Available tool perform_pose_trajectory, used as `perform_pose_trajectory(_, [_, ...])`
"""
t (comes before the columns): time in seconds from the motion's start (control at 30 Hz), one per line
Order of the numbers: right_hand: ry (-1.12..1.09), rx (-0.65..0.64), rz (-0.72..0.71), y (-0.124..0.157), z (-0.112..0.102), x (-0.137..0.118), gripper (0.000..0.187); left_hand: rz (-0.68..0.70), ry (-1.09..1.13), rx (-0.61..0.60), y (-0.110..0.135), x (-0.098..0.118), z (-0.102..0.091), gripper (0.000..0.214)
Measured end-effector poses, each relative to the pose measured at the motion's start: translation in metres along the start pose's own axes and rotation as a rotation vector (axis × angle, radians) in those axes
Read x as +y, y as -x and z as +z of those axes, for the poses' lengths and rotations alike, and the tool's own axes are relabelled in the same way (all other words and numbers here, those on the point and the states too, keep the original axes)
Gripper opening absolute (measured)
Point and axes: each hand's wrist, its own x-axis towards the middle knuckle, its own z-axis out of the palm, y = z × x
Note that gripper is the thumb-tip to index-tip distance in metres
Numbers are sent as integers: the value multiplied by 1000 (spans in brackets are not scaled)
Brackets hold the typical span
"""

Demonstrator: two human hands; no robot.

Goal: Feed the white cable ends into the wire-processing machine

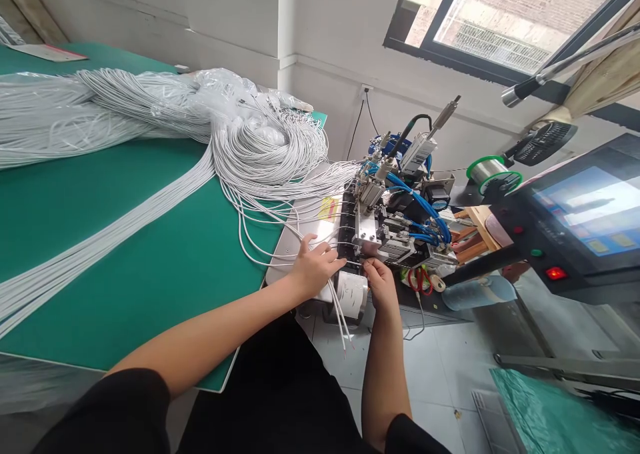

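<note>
We work at a small pneumatic cable machine (395, 221) with blue air hoses, and we place everything else from it. Our left hand (315, 267) rests just left of the machine's front, on the pale plate there. Its fingers are curled closed over a few white cables (341, 314), whose loose ends hang below the hand and show reddish tips. Our right hand (381, 285) is at the machine's near edge, touching it. Thumb and forefinger are pinched narrow against the metal clamp, but whatever sits between them is too small to tell.

More cables run in a row from the machine's left side back to the big cable bundle (260, 144), which lies well to the left on the green mat (125, 254). Red-handled scissors (419, 279) lie just right of our right hand, below the machine. A spool of fine wire (493, 173) stands to the machine's right, and further right is a lit touchscreen panel (590, 211) with a red switch beneath it. A white roll (353, 295) sits under the machine's near edge, between our two hands.
</note>
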Motion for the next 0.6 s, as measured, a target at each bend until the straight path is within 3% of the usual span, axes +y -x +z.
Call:
perform_pose_trajectory(0.27, [-225, 83, 99, 7, 8, 12, 33, 8, 2, -21, 0, -2, 4, 29])
perform_pose_trajectory(0.6, [30, 191, 14, 44, -20, 6, 42, -34, 68, -96, 2, -2, 5, 27])
